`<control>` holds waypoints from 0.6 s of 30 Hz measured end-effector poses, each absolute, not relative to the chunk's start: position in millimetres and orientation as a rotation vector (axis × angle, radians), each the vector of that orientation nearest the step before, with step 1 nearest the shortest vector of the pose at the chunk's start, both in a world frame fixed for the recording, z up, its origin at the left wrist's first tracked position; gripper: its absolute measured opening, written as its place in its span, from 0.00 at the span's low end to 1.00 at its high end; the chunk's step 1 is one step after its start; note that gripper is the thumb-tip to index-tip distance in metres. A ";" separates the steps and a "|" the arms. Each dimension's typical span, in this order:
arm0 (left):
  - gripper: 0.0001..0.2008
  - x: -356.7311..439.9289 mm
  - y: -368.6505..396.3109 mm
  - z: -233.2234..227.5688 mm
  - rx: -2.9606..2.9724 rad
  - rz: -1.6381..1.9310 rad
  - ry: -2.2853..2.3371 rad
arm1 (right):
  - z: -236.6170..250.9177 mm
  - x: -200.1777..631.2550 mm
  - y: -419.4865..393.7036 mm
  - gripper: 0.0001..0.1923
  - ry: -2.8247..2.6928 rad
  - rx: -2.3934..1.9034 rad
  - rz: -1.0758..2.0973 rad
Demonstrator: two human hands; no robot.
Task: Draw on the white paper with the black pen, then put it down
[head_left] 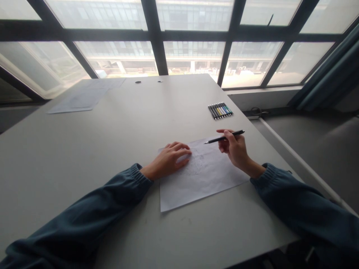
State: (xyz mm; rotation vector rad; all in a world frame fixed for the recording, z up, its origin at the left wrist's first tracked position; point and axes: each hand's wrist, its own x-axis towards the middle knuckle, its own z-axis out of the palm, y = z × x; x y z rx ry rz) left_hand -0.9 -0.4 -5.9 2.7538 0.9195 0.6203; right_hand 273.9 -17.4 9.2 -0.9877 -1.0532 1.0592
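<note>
A sheet of white paper lies on the table in front of me, with a faint grey line drawing near its middle. My left hand rests palm down on the sheet's left part, fingers stretched out and lightly spread. In my right hand is a dark mechanical pencil, pinched between thumb and fingers. Its tip points left and appears raised above the paper's upper edge. The fingers of my left hand cover part of the drawing.
Beyond my right hand a row of several pens or pencils, black and coloured, lies on the white table. More paper sheets lie at the far left. Windows stand behind the table; a blue curtain hangs right.
</note>
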 end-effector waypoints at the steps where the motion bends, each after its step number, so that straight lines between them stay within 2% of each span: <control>1: 0.12 -0.8 -0.5 -5.9 2.756 0.616 0.921 | 8.6 273.1 -17.9 0.18 -1.091 -0.983 1.116; 6: 0.12 -0.1 -1.3 -3.4 2.745 0.582 0.935 | 4.2 266.5 -25.0 0.15 -1.311 -1.049 1.070; 11: 0.12 0.4 -1.8 -2.1 2.745 0.583 0.931 | -0.4 261.2 -30.4 0.15 -1.524 -1.068 1.171; 18: 0.12 0.5 -1.9 -2.7 2.760 0.578 0.937 | -11.5 259.3 -29.5 0.16 -1.665 -1.220 0.906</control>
